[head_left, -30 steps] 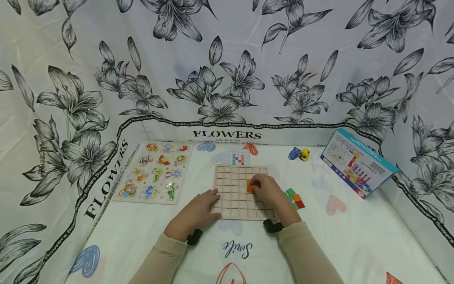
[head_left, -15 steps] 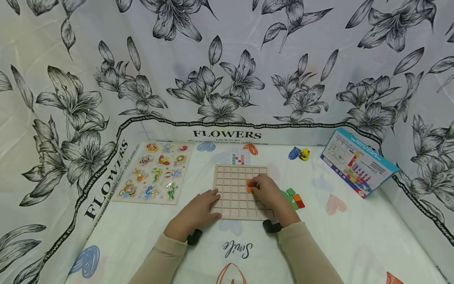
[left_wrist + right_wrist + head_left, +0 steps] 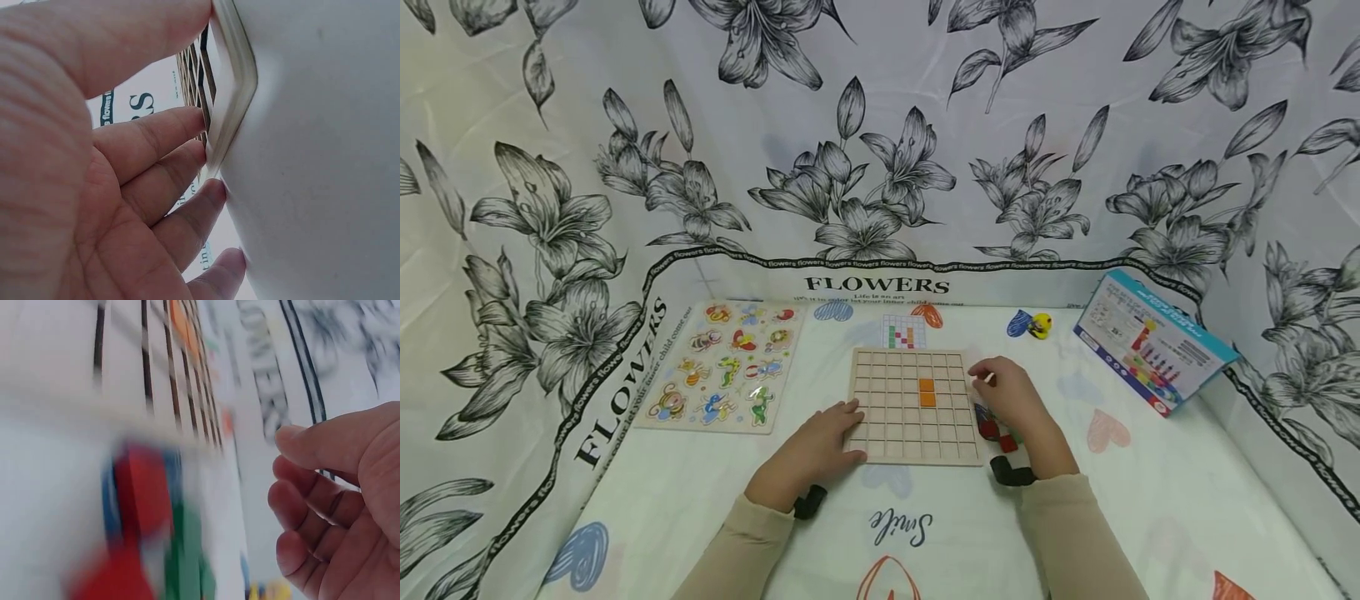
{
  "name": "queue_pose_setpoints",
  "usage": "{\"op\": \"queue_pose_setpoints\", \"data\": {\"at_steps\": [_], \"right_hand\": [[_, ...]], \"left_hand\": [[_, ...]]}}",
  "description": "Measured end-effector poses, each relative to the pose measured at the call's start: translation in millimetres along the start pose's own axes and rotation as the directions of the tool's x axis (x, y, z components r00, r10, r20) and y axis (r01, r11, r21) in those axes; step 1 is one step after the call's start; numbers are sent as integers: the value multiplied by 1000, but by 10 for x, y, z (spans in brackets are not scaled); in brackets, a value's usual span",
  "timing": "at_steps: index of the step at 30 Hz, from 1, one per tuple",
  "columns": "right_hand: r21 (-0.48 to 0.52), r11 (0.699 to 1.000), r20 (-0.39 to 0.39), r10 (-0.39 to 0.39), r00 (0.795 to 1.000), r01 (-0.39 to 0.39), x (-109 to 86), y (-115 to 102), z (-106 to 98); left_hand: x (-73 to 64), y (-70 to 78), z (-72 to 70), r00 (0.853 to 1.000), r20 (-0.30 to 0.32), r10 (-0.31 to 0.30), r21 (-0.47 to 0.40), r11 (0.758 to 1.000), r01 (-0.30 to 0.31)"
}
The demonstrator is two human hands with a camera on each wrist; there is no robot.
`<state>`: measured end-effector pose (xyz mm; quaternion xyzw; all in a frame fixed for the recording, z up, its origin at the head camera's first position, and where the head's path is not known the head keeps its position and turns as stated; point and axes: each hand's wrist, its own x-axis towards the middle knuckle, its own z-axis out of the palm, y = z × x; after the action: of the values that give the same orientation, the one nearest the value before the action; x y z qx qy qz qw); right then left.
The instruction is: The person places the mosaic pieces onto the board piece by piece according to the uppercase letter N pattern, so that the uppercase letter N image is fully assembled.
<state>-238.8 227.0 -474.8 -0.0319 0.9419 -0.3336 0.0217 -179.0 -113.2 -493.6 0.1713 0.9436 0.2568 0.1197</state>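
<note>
The wooden grid board [image 3: 887, 421] lies flat in the middle of the head view. Two orange square tiles [image 3: 927, 392] sit one behind the other in its cells. My left hand [image 3: 825, 443] rests at its near left corner, fingertips on the left edge and thumb at the near edge; the left wrist view shows them against the board's rim [image 3: 240, 87]. Off the right edge hovers my right hand [image 3: 1011, 396], fingers loosely bent with nothing between them. Below it lie loose tiles, including a red tile [image 3: 1008, 444] and a green tile [image 3: 182, 550], partly hidden by the hand and blurred.
A small pattern card [image 3: 904, 332] lies behind the board. To the left is a picture puzzle board [image 3: 718, 367] of animals and insects. A yellow toy [image 3: 1040, 325] and a printed box [image 3: 1153, 343] stand at the back right, before a flower-patterned cloth [image 3: 872, 167].
My right hand has let go of the orange tile, leaving it in the grid, and has moved right over the loose tiles. The left hand stays at the board's corner.
</note>
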Motion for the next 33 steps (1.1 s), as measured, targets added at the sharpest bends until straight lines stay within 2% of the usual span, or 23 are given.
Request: {"op": "queue_pose_setpoints", "data": {"at_steps": [3,6,11,16,22,27,33], "right_hand": [[2,995,5,98,995,-98,-108,237,-184],[15,980,19,198,980,-198,-234,461,-302],[17,961,48,276,960,-277,-401,676,-353],[-4,951,55,308,950,-309,-462,716,-298],[-12,943,41,334,942,-334,-479,667,-249],[-20,942,31,336,941,-336,-483,648,-249],[-5,934,10,357,934,-357,-482,672,-285]], "left_hand": [[-3,-10,0,1000,2,0,3,1000,0],[-7,-18,-5,1000,3,-7,13,1000,7],[-26,-15,-19,1000,-1,-22,8,1000,22],[-35,15,-22,1000,-2,-19,-7,1000,19],[-25,8,2,1000,-11,8,-2,1000,-8],[-25,-15,17,999,-28,31,10,999,-30],[-26,-18,13,999,-28,23,8,1000,-23]]}}
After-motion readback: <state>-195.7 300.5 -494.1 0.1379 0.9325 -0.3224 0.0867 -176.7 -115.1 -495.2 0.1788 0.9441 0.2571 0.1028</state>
